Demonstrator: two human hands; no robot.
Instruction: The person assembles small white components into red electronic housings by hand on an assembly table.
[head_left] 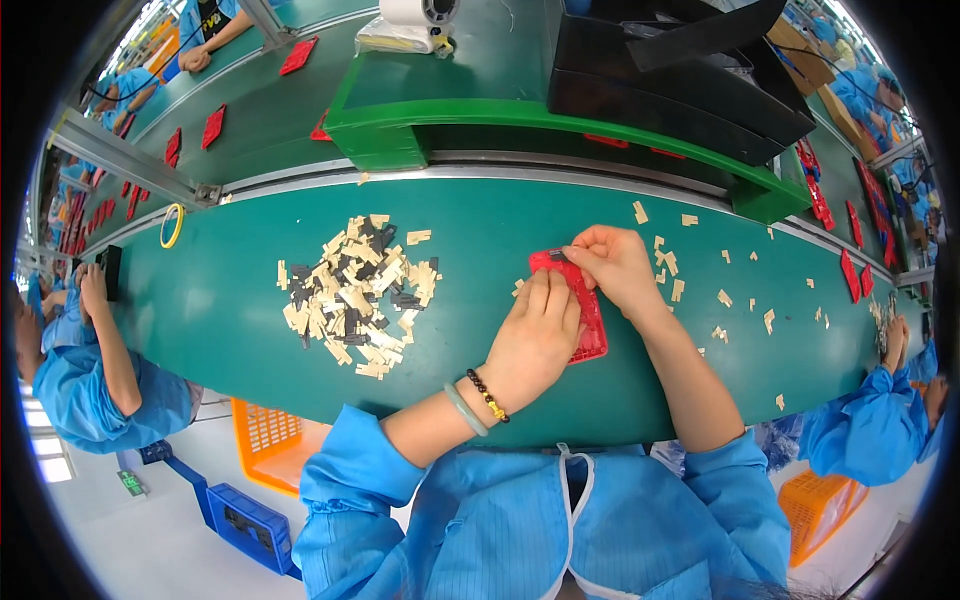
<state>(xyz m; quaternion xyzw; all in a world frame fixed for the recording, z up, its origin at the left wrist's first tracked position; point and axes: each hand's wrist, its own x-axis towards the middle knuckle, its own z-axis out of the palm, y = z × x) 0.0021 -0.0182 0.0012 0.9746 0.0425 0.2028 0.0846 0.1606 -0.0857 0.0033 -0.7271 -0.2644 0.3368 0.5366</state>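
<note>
A flat red plastic part (pixel 592 335) lies on the green bench in front of me, slightly tilted. My left hand (pixel 533 345) rests across it with the fingers together, holding it against the bench. At its far end, my right hand (pixel 615 268) is closed in a pinch, thumb and fingertips over a small dark piece (pixel 556 254) on the red part. Whatever is between those fingertips is too small to make out. Left of my hands is a loose heap of small beige and black strips (pixel 355 295).
Small beige pieces (pixel 724 298) are scattered to the right. A green raised shelf (pixel 470 95) bears a black bin (pixel 680 100) and a white roll (pixel 418 12). Red parts (pixel 213 127) lie on the line beyond. A yellow ring (pixel 173 226) sits at left. Co-workers flank both sides.
</note>
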